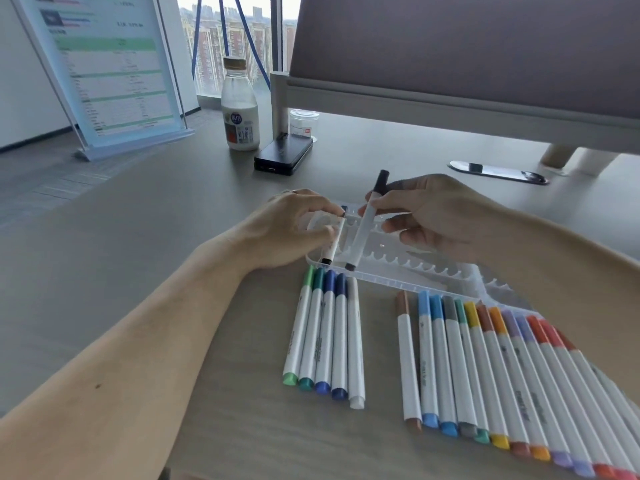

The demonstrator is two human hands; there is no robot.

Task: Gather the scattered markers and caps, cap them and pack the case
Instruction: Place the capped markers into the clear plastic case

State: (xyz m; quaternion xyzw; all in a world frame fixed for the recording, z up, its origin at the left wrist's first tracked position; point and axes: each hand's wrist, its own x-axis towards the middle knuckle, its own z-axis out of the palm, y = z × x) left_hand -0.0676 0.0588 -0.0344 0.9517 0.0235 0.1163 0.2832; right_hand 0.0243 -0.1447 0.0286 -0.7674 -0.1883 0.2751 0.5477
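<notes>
Pinched in left hand (294, 223): black-ended marker (330, 252), lying into the leftmost slot of clear case (408, 265). Gripped in right hand (440, 220): second black marker (362, 237), tilted, lower end touching the case. Judged early in the packing: everything visible capped, but still outside the case are five green-to-white markers (325, 334) just before it, then the long coloured row (502, 375). Behind, well apart, not in the way: sign stand (110, 71), milk bottle (240, 105), black device (284, 154), small jar (304, 123).

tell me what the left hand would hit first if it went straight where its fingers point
Likely the black marker in the right hand, just beyond the left hand; depth is unclear.
</notes>
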